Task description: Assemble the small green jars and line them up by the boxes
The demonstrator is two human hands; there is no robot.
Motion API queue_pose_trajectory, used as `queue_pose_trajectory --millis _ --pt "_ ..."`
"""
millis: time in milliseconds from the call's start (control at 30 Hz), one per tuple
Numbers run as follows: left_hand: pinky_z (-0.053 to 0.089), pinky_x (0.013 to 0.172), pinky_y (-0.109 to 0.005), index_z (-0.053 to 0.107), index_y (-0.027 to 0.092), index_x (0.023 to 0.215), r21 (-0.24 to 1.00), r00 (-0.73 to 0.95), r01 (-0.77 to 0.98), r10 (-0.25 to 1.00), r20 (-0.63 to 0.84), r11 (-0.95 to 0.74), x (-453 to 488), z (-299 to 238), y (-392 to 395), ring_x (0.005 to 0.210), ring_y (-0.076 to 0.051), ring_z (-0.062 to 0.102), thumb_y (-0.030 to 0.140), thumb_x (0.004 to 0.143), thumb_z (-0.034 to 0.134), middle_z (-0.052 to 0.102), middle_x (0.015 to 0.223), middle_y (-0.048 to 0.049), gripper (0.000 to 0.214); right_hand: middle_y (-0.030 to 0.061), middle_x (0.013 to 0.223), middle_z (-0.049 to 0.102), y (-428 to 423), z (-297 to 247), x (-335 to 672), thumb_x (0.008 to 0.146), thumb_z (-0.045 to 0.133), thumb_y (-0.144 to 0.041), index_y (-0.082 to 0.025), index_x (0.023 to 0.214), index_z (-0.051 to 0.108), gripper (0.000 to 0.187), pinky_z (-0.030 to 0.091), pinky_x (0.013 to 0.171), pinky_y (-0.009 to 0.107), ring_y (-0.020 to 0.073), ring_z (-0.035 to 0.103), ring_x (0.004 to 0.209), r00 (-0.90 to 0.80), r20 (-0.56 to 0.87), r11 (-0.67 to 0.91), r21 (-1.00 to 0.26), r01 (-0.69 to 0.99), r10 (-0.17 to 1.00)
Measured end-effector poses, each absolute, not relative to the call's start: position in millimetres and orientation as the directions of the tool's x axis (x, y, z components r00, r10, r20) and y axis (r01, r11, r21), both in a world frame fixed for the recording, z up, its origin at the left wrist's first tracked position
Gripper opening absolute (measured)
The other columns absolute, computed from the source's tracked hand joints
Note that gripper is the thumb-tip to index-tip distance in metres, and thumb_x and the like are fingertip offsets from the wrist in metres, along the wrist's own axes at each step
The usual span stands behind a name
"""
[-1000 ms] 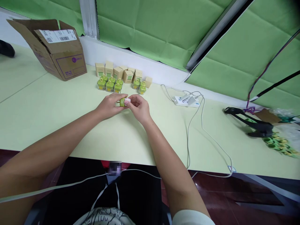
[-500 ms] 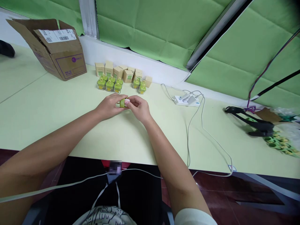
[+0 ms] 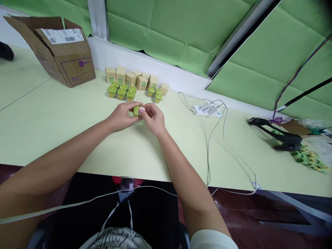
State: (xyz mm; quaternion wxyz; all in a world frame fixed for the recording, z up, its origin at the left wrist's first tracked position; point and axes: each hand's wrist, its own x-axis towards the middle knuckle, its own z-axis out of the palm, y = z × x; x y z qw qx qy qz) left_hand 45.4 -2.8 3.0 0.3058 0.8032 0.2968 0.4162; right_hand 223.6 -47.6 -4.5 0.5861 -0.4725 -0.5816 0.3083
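Observation:
Over the table, my left hand (image 3: pixel 122 116) is closed on a small green lid (image 3: pixel 136 111), like the lids of the jars behind it. My right hand (image 3: pixel 154 119) is closed too, thumb and fingers pinching a small whitish-pink piece (image 3: pixel 141 110) at the lid's right side. Whether that piece sits inside the lid or only against it, I cannot tell. Just beyond my hands stand several small clear jars with green looped lids (image 3: pixel 121 93), in a larger group and a smaller one (image 3: pixel 157 97) to its right.
Several small brown boxes (image 3: pixel 141 83) line the back, behind the jars. An open cardboard carton (image 3: pixel 77 71) stands at the left. To the right lie a power strip (image 3: pixel 206 110) with white cables, a black stand (image 3: pixel 287 138) and a pile of green parts (image 3: pixel 308 159).
The whitish-pink piece shows more at the lid's right side, and the lid has shifted slightly in my fingers. Both hands remain closed in nearly the same place.

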Motion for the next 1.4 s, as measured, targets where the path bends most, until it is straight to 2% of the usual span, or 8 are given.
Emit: queue_pose_trajectory --millis 100,200,300,433,767,933,1133,1400 --pt "0.057 0.102 -0.04 0.071 0.019 0.138 0.855 0.452 0.1 0.788 0.417 -0.509 48 5 -2 0.115 -0.028 0.071 0.054 0.081 0.085 0.074 0.132 -0.0125 0.069 0.0003 0.086 0.072 -47 -3 224 0.077 0.079 -0.077 -0.025 0.096 0.064 0.058 0.06 0.073 0.031 0.0155 0.069 0.076 0.157 0.392 0.365 -0.915 0.173 0.907" --pt "0.059 0.097 -0.041 0.075 0.015 0.131 0.942 0.433 -0.047 0.843 0.318 -0.331 50 7 2 0.105 -0.026 0.073 0.061 0.076 0.09 0.076 0.117 -0.0132 0.073 0.0001 0.085 0.072 -48 0 224 0.075 0.081 -0.077 -0.025 0.095 0.063 0.06 0.06 0.072 0.03 0.0147 0.069 0.076 0.171 0.391 0.371 -0.918 0.141 0.904" --pt "0.059 0.1 -0.043 0.08 0.016 0.116 0.968 0.414 -0.155 0.877 0.244 -0.196 52 8 3 0.101 -0.026 0.075 0.065 0.069 0.094 0.079 0.112 -0.012 0.069 -0.0002 0.085 0.073 -49 2 223 0.071 0.083 -0.079 -0.025 0.095 0.063 0.063 0.061 0.071 0.03 0.0142 0.068 0.075 0.177 0.391 0.373 -0.919 0.126 0.903" --pt "0.058 0.106 -0.044 0.083 0.018 0.11 0.961 0.37 -0.251 0.906 0.204 -0.114 55 7 0 0.102 -0.024 0.076 0.06 0.064 0.099 0.08 0.115 -0.0107 0.065 0.0006 0.085 0.075 -50 3 222 0.071 0.081 -0.082 -0.025 0.095 0.065 0.063 0.063 0.074 0.032 0.0155 0.071 0.077 0.178 0.399 0.376 -0.914 0.15 0.899" --pt "0.059 0.108 -0.045 0.083 0.019 0.104 0.94 0.366 -0.338 0.912 0.184 -0.054 59 2 1 0.105 -0.024 0.076 0.055 0.061 0.102 0.08 0.11 -0.0085 0.06 0.0063 0.099 0.08 -50 -3 220 0.079 0.079 -0.077 -0.024 0.103 0.07 0.059 0.066 0.086 0.038 0.0202 0.077 0.089 0.195 0.449 0.421 -0.891 0.169 0.872" --pt "0.058 0.111 -0.047 0.083 0.018 0.102 0.929 0.364 -0.371 0.919 0.153 -0.008 59 4 -2 0.105 -0.024 0.076 0.052 0.061 0.103 0.081 0.107 -0.0085 0.057 0.0066 0.101 0.08 -52 -3 218 0.08 0.078 -0.076 -0.024 0.104 0.071 0.057 0.066 0.088 0.038 0.0204 0.077 0.09 0.193 0.47 0.436 -0.879 0.196 0.861" --pt "0.057 0.112 -0.046 0.083 0.02 0.107 0.938 0.373 -0.344 0.91 0.181 -0.045 57 9 -5 0.108 -0.024 0.076 0.051 0.064 0.102 0.081 0.109 -0.0072 0.056 0.0062 0.099 0.08 -53 0 217 0.081 0.076 -0.078 -0.025 0.103 0.071 0.057 0.067 0.085 0.038 0.0203 0.076 0.088 0.206 0.467 0.437 -0.882 0.177 0.86" --pt "0.057 0.113 -0.048 0.083 0.019 0.106 0.93 0.397 -0.367 0.902 0.172 -0.016 56 13 -7 0.111 -0.027 0.077 0.051 0.063 0.102 0.083 0.107 -0.0088 0.057 0.0068 0.104 0.079 -54 -1 216 0.083 0.075 -0.076 -0.025 0.105 0.071 0.055 0.066 0.089 0.038 0.0206 0.077 0.092 0.195 0.49 0.452 -0.867 0.208 0.85"
